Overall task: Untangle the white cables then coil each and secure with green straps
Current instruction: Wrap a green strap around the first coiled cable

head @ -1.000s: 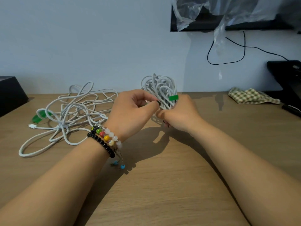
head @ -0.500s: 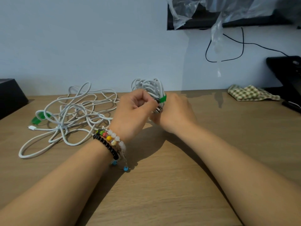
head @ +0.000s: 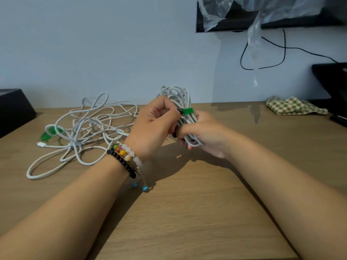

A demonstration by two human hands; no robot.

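Note:
A coiled white cable stands upright above the wooden table, held between both hands. My right hand grips the coil's lower half, fingers curled round the strands. My left hand pinches a green strap that wraps round the coil's middle. A loose tangle of white cable lies on the table to the left, with another green strap at its left edge and a white plug beside it.
A black box sits at the far left edge. A checked cloth lies at the back right near a black device. A black cable and clear plastic hang from the wall above.
Both hands turned the coil more upright and squeezed it narrower. The green strap now sits round the coil's middle, pulled by my left hand.

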